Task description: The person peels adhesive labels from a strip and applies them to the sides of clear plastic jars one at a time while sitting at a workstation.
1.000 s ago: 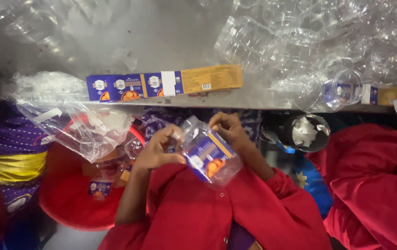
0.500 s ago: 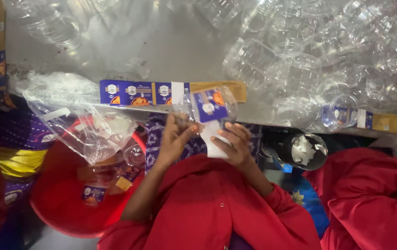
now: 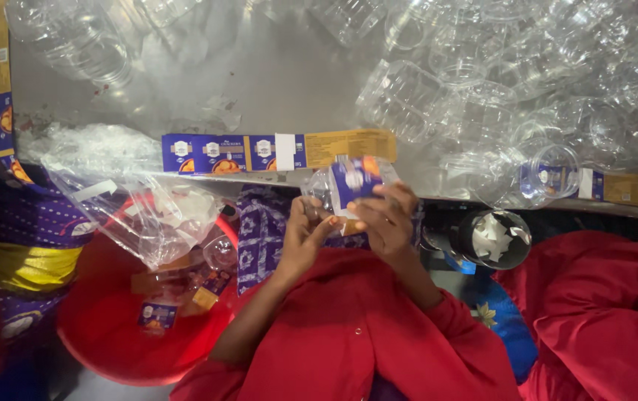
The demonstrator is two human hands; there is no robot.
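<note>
My two hands hold a clear plastic jar (image 3: 348, 182) with a blue and orange label, just at the near edge of the grey table (image 3: 274, 74). My left hand (image 3: 302, 232) presses its fingertips on the jar's lower side, by the label's edge. My right hand (image 3: 389, 221) grips the jar from the right and below. Both arms wear red sleeves. A strip of blue and yellow labels (image 3: 274, 152) lies on the table edge just beyond the jar.
A heap of clear empty jars (image 3: 497, 82) covers the table's right and far side. A labelled jar (image 3: 549, 178) lies at the right edge. A red basin (image 3: 111, 327) with labelled jars and a clear bag (image 3: 133, 212) sits lower left. Another person's red sleeve (image 3: 601, 312) is at right.
Both hands have lifted the jar from my lap up to the table edge and turned it. The view has shifted toward the table.
</note>
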